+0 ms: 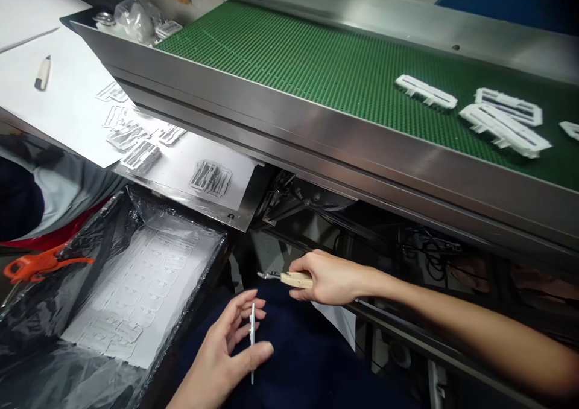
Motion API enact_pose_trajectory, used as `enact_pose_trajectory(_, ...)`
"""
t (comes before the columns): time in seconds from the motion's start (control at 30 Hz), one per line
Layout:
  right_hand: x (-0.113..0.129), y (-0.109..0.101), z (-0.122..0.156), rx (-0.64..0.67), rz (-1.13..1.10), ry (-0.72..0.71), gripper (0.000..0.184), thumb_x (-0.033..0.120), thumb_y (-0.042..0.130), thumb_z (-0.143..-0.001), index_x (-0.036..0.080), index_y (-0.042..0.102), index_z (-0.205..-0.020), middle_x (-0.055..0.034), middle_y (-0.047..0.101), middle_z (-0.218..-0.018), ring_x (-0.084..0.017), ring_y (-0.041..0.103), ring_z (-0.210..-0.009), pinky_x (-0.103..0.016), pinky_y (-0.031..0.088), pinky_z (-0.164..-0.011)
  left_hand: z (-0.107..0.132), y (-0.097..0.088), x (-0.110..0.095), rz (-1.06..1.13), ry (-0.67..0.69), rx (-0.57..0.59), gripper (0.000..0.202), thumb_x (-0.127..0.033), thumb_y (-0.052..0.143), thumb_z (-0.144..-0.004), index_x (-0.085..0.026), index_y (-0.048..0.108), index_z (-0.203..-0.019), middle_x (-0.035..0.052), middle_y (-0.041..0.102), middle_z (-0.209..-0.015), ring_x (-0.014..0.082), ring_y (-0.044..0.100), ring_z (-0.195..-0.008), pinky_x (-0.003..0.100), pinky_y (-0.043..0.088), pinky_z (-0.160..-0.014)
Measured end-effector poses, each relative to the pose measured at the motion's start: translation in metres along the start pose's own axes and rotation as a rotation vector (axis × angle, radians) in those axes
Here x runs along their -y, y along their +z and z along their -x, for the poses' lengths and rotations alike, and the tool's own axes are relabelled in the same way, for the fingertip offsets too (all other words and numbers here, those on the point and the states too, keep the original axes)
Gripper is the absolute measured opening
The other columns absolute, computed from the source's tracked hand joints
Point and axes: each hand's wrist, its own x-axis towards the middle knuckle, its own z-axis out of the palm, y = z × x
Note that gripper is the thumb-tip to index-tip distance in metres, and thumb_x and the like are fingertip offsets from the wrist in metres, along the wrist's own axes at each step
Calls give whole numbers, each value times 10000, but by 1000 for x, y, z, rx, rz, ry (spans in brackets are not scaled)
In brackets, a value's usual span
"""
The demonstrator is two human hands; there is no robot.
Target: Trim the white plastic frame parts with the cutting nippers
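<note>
- Left hand: lying palm-up low in the view, over dark blue cloth; pinching a thin white plastic part edge-on between thumb and fingers, fingers loosely curled around it.
- Right hand: reaching in from the right, just above the left hand; closing around the pale wooden handle of a small knife, its short metal tip pointing left, apart from the white part.
- Conveyor belt: green, ribbed, running across the upper view inside a steel frame.
- Moulded white frames: lying on the belt at the right, several pieces, two overlapping.
- Steel shelf: sitting below the frame at left, covered by a white sheet.
- Trimmed white pieces: lying scattered on that sheet, some in small stacks.
- Bin: standing lower left, lined with black plastic film, holding flat white sheets of parts in rows.
- Orange-handled cutters: resting on the bin's left rim.
- Second knife: lying on the white table surface far left, well apart from both hands.
- Clear bag: sitting at the belt's far left end, contents too blurred for telling.
- Another person's grey sleeve: showing at the left edge.
</note>
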Motion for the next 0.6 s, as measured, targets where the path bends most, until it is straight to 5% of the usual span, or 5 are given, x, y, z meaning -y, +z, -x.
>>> enact_pose_trajectory(0.13,-14,19,7,-68,-33,80,244,426,583,-782,196,553,-858,-4,582,-743,-145,519,-625,-233,357,-532,-5,1,6,269,-108,-136,404,-414,715,-778,-191,683,-1113,115,694,-1156,230,624,-1032,273,515,-846)
enact_pose_trajectory(0.3,-4,27,20,-208,-3,-45,378,270,605,-717,232,540,-1087,-31,577,-976,-202,542,-912,-306,399,-804,0,2,-13,460,-230,-114,457,-511,622,-825,-136,720,-1067,121,749,-933,161,643,-716,221,536,-682)
enact_pose_trajectory(0.6,2,25,20,-222,172,-230,443,223,558,-633,230,554,-1076,-21,548,-859,-187,516,-780,-299,369,-695,4,8,-22,416,-311,17,480,-512,638,-812,-71,757,-959,135,737,-773,154,626,-649,180,513,-621)
